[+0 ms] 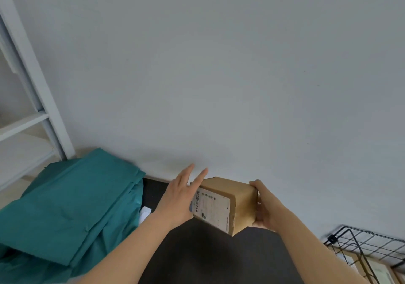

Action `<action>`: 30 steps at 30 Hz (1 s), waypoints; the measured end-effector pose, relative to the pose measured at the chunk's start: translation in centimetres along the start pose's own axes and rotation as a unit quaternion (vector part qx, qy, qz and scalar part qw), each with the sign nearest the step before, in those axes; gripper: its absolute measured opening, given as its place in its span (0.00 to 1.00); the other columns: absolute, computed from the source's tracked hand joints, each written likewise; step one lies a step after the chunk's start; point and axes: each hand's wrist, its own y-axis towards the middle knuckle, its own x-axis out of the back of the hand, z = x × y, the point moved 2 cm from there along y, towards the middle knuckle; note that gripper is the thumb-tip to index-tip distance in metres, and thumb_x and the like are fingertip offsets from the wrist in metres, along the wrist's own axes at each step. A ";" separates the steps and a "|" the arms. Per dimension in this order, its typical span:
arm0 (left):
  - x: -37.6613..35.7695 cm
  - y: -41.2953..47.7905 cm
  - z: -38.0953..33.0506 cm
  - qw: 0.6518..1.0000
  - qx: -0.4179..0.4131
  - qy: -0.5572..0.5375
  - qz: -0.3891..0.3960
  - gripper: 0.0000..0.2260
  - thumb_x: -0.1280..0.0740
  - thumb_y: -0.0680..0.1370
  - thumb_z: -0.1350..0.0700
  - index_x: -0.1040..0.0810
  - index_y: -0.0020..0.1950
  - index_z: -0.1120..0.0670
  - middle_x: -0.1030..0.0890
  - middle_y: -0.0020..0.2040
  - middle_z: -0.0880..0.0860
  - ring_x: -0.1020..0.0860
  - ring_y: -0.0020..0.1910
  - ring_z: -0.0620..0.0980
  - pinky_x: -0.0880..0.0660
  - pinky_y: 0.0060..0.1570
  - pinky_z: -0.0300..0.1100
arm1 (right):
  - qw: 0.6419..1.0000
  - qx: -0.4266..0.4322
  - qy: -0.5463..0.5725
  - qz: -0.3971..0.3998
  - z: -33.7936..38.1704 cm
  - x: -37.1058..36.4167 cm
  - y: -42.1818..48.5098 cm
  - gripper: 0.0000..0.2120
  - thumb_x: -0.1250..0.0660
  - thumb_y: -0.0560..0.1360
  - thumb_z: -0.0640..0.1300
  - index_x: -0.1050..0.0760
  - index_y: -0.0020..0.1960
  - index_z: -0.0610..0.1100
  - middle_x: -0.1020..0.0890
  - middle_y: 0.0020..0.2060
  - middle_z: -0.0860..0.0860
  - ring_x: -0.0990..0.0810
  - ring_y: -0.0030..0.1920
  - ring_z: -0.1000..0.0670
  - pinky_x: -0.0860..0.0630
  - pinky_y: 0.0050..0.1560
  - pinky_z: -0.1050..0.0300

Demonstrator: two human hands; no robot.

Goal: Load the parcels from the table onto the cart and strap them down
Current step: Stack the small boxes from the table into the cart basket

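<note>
Fingers: left hand (pixel 179 198) straight, flat against the box (pixel 238 198); right hand (pixel 266 209) curled round its other end.
Box: tilted, held over the dark table (pixel 208 259), 6 o'clock.
Sticker (pixel 211 209): white, barcodes; print too blurred to read.
Cut off: wire cart (pixel 361 244), 4 o'clock, one corner showing.

Brown parcel (pixel 226 196) between left hand (pixel 177 198) and right hand (pixel 266 209)

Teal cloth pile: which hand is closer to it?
Left. The left hand sits just right of the teal cloth pile, touching the cardboard box; the right hand grips the box's other end.
</note>
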 end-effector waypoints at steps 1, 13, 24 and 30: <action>-0.2 0.0 -0.4 1.000 -0.016 -0.001 0.003 0.51 0.29 0.72 0.50 0.72 0.70 0.39 0.63 0.76 0.52 0.57 0.76 0.53 0.51 0.74 0.50 | 1.000 -0.002 0.009 -0.006 -0.4 0.6 -0.1 0.25 0.37 0.73 0.58 0.30 0.62 0.43 0.22 0.51 0.42 0.21 0.49 0.42 0.20 0.39 0.50; -3.1 2.0 -6.6 0.974 -0.082 -0.211 -0.005 0.42 0.25 0.67 0.54 0.46 0.74 0.49 0.42 0.68 0.46 0.34 0.62 0.42 0.26 0.53 0.34 | 0.984 0.023 0.071 -0.164 -4.7 6.8 0.3 0.24 0.43 0.78 0.61 0.25 0.59 0.42 0.18 0.51 0.42 0.19 0.50 0.42 0.23 0.54 0.46; -4.6 3.1 -21.8 0.956 -0.120 -0.264 0.034 0.43 0.22 0.65 0.52 0.44 0.73 0.50 0.40 0.67 0.47 0.36 0.59 0.38 0.26 0.49 0.32 | 0.958 0.115 0.078 -0.249 -7.7 19.6 -5.9 0.22 0.43 0.79 0.57 0.29 0.66 0.43 0.23 0.61 0.41 0.24 0.60 0.41 0.29 0.61 0.46; -7.2 1.4 -34.3 0.952 -0.142 -0.261 0.071 0.44 0.23 0.65 0.52 0.46 0.74 0.50 0.40 0.66 0.47 0.36 0.58 0.40 0.25 0.46 0.31 | 0.939 0.147 0.052 -0.307 -11.7 31.1 -9.7 0.17 0.46 0.80 0.55 0.28 0.62 0.48 0.23 0.55 0.46 0.23 0.55 0.45 0.25 0.59 0.46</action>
